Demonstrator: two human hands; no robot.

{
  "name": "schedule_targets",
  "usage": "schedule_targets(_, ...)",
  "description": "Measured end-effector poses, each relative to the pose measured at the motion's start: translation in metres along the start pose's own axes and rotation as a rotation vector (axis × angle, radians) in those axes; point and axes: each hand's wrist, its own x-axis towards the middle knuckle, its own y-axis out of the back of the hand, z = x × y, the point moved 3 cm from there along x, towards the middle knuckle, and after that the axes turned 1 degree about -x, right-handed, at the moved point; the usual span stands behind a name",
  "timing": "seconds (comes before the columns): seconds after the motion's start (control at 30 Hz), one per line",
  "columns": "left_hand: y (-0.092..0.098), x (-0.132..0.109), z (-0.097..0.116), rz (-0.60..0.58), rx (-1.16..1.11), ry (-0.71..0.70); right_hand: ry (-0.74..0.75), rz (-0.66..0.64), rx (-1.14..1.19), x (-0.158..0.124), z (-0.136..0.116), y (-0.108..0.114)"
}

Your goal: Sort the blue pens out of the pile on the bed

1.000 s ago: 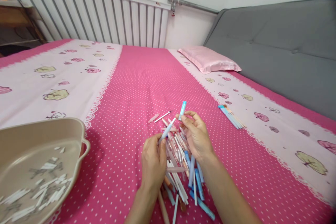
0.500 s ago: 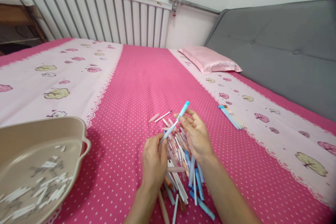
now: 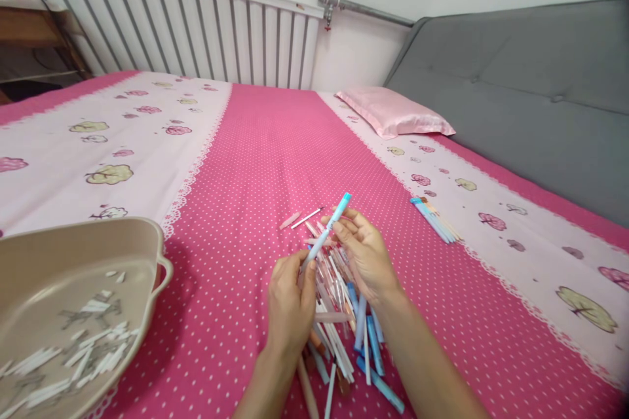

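A pale blue pen point(image 3: 318, 243) with a brighter blue cap point(image 3: 340, 209) slants up to the right between my hands, over the pile. My left hand point(image 3: 291, 298) is closed on its lower barrel, thumb on top. The fingers of my right hand point(image 3: 366, 252) pinch the pen around the cap's lower end. Beneath both hands lies a loose heap of pen parts point(image 3: 339, 285): clear tubes, white refills, pink and blue barrels and caps. My wrists hide part of the heap.
A beige basin point(image 3: 142, 236) with small white and grey pieces stands at the left. To the right lies a row of blue and tan pens point(image 3: 435, 219). A pink pillow point(image 3: 393, 111) rests by the grey headboard point(image 3: 531, 78). A white radiator point(image 3: 221, 33) lines the wall.
The cap and barrel have come closer together, and the white gap between them has narrowed. Both hands stay over the heap; the view has shifted slightly.
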Motion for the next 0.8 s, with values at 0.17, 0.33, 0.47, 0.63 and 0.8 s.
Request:
schedule_targets(0.17,-0.0007,-0.0003,-0.0001,-0.009,-0.015,-0.003,0.016,-0.023,-0.035,0.0003,-0.0013,0.0003)
schedule_targets(0.33,0.0000,0.0000,0.0008,0.001,-0.007,-0.011,0.016,-0.046,-0.074,-0.0001,-0.0005,-0.0002)
schedule_targets(0.47,0.0004,-0.0001,0.0013,-0.001,-0.006,-0.013,0.008,-0.033,-0.065,0.0000,-0.0004,0.0004)
schedule_targets(0.63,0.0009,-0.0003,0.0029,-0.013,-0.022,-0.003,-0.007,-0.040,-0.051,0.0001,0.0008,0.0003)
schedule_targets(0.8,0.0012,0.0001,0.0026,-0.011,-0.033,0.008,-0.011,-0.052,-0.056,0.0003,0.0037,0.0002)
